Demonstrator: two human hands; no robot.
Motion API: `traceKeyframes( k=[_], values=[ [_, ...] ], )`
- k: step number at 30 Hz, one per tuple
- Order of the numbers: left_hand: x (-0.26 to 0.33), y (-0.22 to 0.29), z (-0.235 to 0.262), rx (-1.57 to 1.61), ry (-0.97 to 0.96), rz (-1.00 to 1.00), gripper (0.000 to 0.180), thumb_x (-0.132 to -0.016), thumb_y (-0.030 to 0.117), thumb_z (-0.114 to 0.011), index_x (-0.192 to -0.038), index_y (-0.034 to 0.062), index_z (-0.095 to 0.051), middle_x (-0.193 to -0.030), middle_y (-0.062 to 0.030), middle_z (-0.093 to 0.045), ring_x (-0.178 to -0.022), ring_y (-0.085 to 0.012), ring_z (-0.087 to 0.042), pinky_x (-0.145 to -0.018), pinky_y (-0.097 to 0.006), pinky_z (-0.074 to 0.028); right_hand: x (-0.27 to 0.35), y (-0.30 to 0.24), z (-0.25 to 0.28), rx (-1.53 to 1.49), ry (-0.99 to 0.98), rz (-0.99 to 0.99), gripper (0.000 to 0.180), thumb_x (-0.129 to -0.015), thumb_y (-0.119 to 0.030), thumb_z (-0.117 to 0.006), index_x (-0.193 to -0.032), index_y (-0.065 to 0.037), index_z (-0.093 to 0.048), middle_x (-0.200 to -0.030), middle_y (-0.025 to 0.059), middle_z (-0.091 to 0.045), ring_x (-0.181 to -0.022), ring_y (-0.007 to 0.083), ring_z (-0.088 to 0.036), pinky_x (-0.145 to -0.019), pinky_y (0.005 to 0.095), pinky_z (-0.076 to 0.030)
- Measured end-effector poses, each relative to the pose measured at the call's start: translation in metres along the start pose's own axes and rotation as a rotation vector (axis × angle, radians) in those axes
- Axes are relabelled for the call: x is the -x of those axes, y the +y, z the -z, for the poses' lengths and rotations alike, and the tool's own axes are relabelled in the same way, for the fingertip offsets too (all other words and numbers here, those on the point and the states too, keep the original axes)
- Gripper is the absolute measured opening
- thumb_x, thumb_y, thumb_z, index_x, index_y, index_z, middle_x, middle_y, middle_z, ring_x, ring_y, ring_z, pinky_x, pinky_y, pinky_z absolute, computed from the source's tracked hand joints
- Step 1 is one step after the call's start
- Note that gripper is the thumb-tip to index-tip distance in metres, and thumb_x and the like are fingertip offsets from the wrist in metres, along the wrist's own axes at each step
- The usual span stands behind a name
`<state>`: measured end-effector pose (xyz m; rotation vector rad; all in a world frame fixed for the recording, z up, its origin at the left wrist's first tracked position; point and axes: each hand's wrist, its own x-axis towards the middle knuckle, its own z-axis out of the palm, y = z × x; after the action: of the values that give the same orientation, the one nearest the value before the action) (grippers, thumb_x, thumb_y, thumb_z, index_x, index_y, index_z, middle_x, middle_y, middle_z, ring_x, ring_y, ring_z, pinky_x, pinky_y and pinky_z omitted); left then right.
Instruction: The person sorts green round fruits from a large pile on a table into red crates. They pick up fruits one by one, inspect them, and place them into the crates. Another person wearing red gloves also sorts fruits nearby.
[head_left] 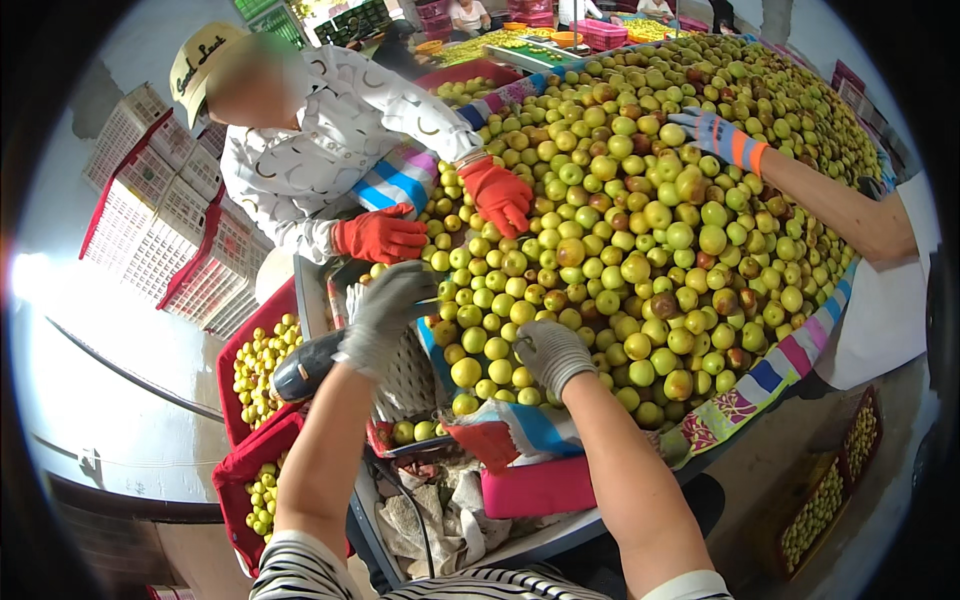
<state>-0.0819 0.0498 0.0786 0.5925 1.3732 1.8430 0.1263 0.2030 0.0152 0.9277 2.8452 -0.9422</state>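
A large heap of yellow-green jujubes (640, 265), some with brown patches, spreads in front of me. My left hand (390, 312), in a grey knit glove, hovers over the heap's near left edge with its fingers stretched to the right; no fruit shows in it. Further right, my right hand (553, 355), gloved alike, rests on the near edge of the heap. Its fingers are curled in, and what they hold, if anything, is hidden. Below my left hand lies a pale perforated chute (405, 378), beside a dark rounded housing (308, 368).
Opposite left, a co-worker's red-gloved hands (497, 195) touch the fruit. From the right reaches another person's grey-and-orange glove (718, 138). Red-lined crates of jujubes (232, 375) stand at left, near stacked white crates (165, 215). A pink box (538, 488) lies close to me.
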Motion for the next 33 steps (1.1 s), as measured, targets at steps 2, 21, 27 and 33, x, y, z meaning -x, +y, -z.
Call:
traceKeyframes(
  k=[2, 21, 27, 33],
  values=[
    [-0.039, -0.031, -0.037, -0.669, -0.212, -0.316, 0.031, -0.088, 0.009, -0.060, -0.119, 0.0019, -0.056, -0.106, -0.0053, -0.060, -0.097, -0.0159, -0.060, -0.084, -0.030, -0.050, 0.003, -0.011, 0.004, 0.008, -0.024, 0.011, 0.031, -0.089, -0.033, -0.054, -0.108, -0.010, -0.064, -0.109, 0.0145, -0.063, -0.102, 0.0309, -0.062, -0.089, 0.0430, -0.049],
    [-0.063, -0.110, -0.008, -1.454, -0.134, 0.096, 0.058, -0.075, 0.034, -0.072, -0.122, 0.0050, -0.055, -0.114, -0.0223, -0.062, -0.105, -0.0315, -0.061, -0.089, -0.038, -0.049, 0.006, -0.018, 0.001, -0.075, 0.006, 0.050, 0.027, -0.088, -0.030, -0.056, -0.103, -0.009, -0.063, -0.104, 0.0151, -0.064, -0.098, 0.0335, -0.062, -0.086, 0.0447, -0.050],
    [-0.028, -0.063, -0.051, -1.498, -0.274, -0.049, 0.071, -0.072, 0.024, -0.068, -0.137, 0.0155, -0.040, -0.127, -0.0232, -0.049, -0.108, -0.0398, -0.057, -0.092, -0.042, -0.049, 0.005, -0.013, 0.003, -0.034, -0.002, 0.026, 0.028, -0.089, -0.031, -0.056, -0.103, -0.007, -0.062, -0.105, 0.0149, -0.064, -0.100, 0.0328, -0.062, -0.086, 0.0445, -0.050],
    [-0.032, -0.066, -0.064, -1.722, -0.269, 0.092, 0.062, -0.072, 0.027, -0.070, -0.129, 0.0193, -0.047, -0.115, -0.0209, -0.055, -0.105, -0.0391, -0.058, -0.087, -0.044, -0.050, 0.008, -0.018, 0.004, -0.093, 0.090, 0.032, 0.034, -0.080, -0.024, -0.068, -0.108, -0.007, -0.060, -0.111, 0.0153, -0.061, -0.101, 0.0352, -0.060, -0.089, 0.0438, -0.048]
  ],
)
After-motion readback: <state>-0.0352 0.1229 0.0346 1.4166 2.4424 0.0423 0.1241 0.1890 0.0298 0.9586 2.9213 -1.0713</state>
